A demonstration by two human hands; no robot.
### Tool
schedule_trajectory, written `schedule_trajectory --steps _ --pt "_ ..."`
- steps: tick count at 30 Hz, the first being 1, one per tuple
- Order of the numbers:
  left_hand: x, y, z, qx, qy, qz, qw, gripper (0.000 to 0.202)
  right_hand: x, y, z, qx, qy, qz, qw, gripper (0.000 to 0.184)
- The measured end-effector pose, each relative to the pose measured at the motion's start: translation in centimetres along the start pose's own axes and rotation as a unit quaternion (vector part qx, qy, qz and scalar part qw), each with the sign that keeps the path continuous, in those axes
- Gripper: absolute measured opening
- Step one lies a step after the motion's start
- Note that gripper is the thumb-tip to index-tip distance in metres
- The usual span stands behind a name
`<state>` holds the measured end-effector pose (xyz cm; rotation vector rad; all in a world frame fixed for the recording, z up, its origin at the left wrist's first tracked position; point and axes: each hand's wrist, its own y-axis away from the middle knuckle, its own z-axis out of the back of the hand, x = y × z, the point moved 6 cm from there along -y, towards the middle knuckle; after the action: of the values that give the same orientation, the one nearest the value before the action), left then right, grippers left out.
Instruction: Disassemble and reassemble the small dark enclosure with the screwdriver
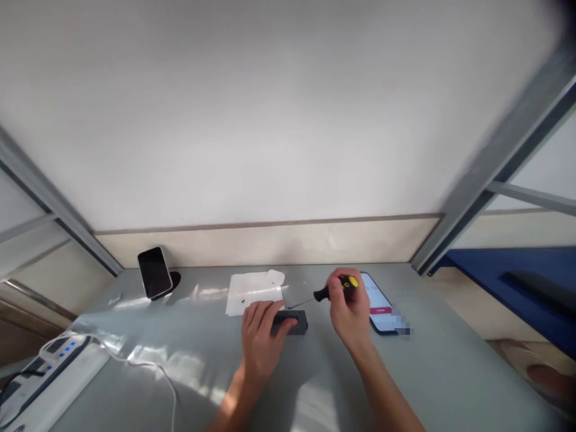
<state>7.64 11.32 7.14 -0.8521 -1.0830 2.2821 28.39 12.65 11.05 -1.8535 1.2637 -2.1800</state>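
My left hand (262, 336) grips a small dark grey box with a slotted vent (300, 326), holding it on the grey table. Closed around the black and yellow handle of a screwdriver (321, 294) is my right hand (350, 309). The screwdriver's thin shaft points left, its tip close to the far edge of the box; whether it touches cannot be made out. Behind the box lies a white sheet of paper (252, 287) with a few tiny dark bits on it, perhaps screws.
A phone with a lit screen (380, 307) lies right of my right hand. At the back left, a dark-screened device (154, 273) leans on a stand. A white power strip (67, 366) and a white cable (155, 365) occupy the left front. A wall (270, 243) closes the far side.
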Motion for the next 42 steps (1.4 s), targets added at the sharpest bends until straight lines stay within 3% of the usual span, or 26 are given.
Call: schedule_trajectory --steps 4,10,17,36,42 --pt "-0.9 0.3 -0.4 -0.002 -0.019 -0.007 1.000 0.023 -0.6 -0.4 0.9 -0.015 0.040 -0.016 0.999 0.020" --pt "-2.3 1.3 -1.9 0.014 -0.048 0.053 0.997 0.027 -0.6 -0.7 0.9 -0.004 0.068 -0.034 0.997 0.023" --pt "-2.1 1.9 -2.8 0.027 -0.063 0.081 0.994 0.029 -1.0 -0.6 0.8 0.007 0.085 -0.042 0.995 0.028" --pt "-2.4 1.7 -2.8 0.036 -0.036 0.043 0.998 0.019 -0.9 -0.6 0.7 0.010 0.102 -0.040 0.994 0.030" --pt "-2.2 1.9 -3.2 0.028 -0.025 0.043 0.998 0.019 -0.2 -0.8 -0.4 0.071 0.084 -0.027 0.994 0.029"
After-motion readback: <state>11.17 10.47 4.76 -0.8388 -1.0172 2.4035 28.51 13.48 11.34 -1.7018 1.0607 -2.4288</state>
